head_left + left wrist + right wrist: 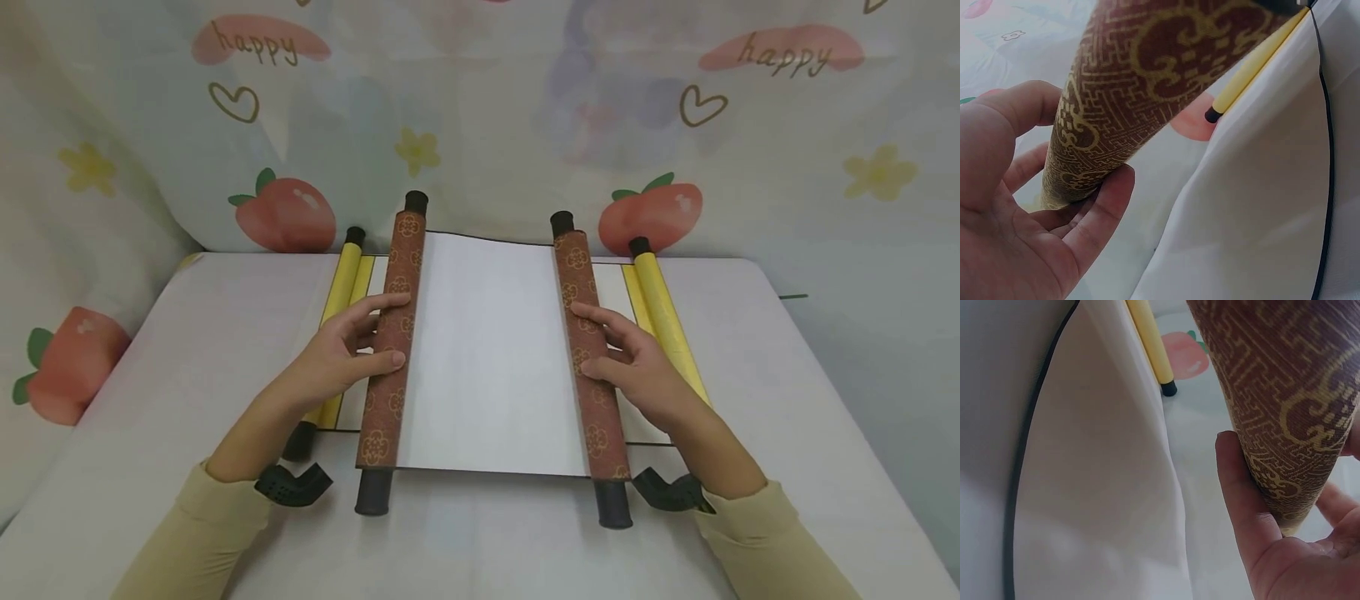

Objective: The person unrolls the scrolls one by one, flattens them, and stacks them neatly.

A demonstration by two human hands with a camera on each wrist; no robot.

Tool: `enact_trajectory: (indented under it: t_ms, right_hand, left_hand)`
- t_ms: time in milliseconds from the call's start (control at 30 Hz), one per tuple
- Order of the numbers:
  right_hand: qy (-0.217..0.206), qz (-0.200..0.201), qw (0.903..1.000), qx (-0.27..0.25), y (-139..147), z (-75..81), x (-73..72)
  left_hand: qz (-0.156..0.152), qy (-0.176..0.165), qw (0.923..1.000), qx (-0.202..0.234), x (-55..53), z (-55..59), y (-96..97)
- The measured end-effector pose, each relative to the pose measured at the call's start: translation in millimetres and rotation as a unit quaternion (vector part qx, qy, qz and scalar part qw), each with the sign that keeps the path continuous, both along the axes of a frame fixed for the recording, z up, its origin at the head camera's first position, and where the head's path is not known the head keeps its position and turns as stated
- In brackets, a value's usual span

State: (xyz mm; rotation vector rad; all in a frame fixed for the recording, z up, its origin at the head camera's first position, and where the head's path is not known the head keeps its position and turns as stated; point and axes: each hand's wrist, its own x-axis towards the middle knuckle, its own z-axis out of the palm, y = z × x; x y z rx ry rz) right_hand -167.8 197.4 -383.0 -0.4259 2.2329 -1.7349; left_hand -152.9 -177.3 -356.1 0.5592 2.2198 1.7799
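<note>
A scroll with reddish-brown, gold-patterned rolled ends and black end knobs is partly unrolled, its blank white sheet (pixel 495 350) spread between them. My left hand (pixel 337 350) grips the left roll (pixel 380 417) around its middle, thumb and index finger on top. Opposite it, my right hand (pixel 630 354) holds the right roll (pixel 602 417) the same way. Both wrist views show fingers curved around the patterned fabric (pixel 1129 94) and the matching fabric on the right (pixel 1285 406). Underneath lies a second scroll with yellow rolls (pixel 675 333), its middle hidden by the brown one.
A white-covered table (pixel 135 433) carries both scrolls. Behind it hangs a pale curtain (pixel 495 125) printed with peaches, flowers and hearts. Black curved devices (pixel 294 485) sit at both wrists, beside the beige sleeves.
</note>
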Motion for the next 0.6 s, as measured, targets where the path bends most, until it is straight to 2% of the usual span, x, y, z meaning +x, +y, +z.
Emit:
enact_trajectory:
  t_ms: [133, 367, 600]
  right_hand:
    - [0.013, -0.005, 0.9998, 0.015, 0, 1.2, 0.5]
    - [0.008, -0.007, 0.9998, 0.019, 0, 4.8, 0.9]
    - [-0.011, -0.007, 0.9999, -0.005, 0, 2.9, 0.6]
  left_hand:
    - [0.002, 0.003, 1.0, 0.0, -1.5, -2.6, -1.7]
    - [0.001, 0.005, 0.9999, 0.011, -11.0, -22.1, -8.9]
    - [0.0, 0.004, 0.9999, 0.015, -11.6, -22.5, -8.2]
